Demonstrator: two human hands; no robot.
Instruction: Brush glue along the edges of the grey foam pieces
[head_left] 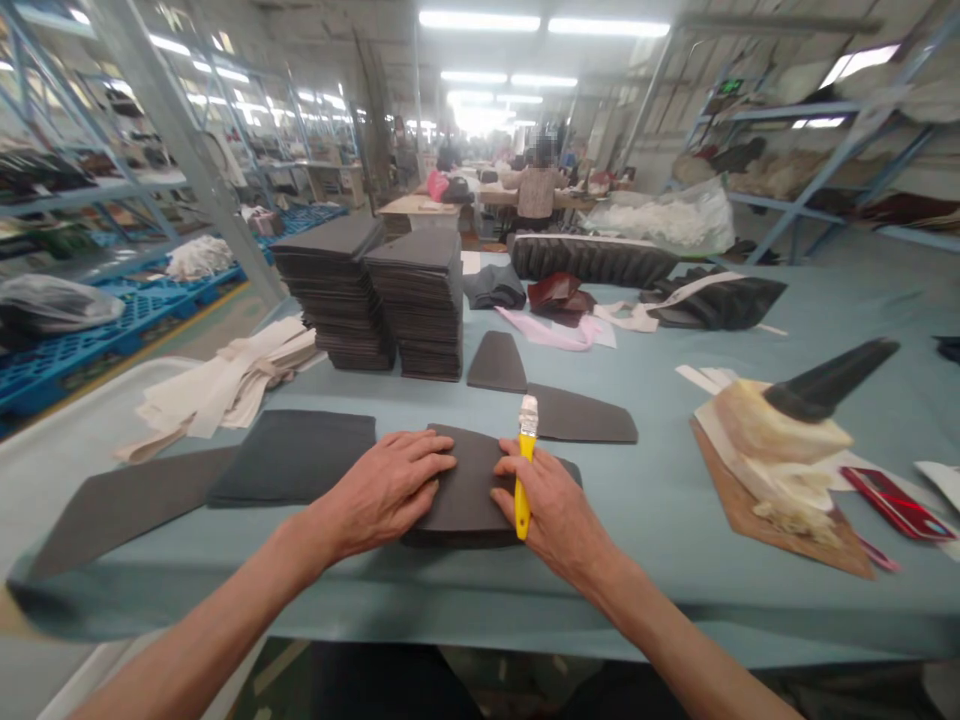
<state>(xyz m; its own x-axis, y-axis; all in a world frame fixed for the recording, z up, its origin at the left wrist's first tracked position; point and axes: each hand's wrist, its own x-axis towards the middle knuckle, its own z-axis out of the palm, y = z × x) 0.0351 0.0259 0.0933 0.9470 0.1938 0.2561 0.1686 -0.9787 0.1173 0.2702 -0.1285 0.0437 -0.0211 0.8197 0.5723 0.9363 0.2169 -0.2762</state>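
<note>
We are pressing our flat, open left hand (390,490) on a dark cut piece (465,490), our right hand (551,505) gripping a yellow-handled brush (523,470); two stacks (379,295), probably of similar pieces, are standing well beyond.

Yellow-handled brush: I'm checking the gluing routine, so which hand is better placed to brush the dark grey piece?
Probably the right hand: the yellow-handled brush already lies under its fingers. The left hand rests flat on the dark grey curved foam piece, pinning it.

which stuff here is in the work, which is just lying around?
In hand: small stack of dark grey foam pieces under left hand; yellow-handled brush in right hand.
Lying about: two tall grey stacks, cream strips, red phone.
</note>
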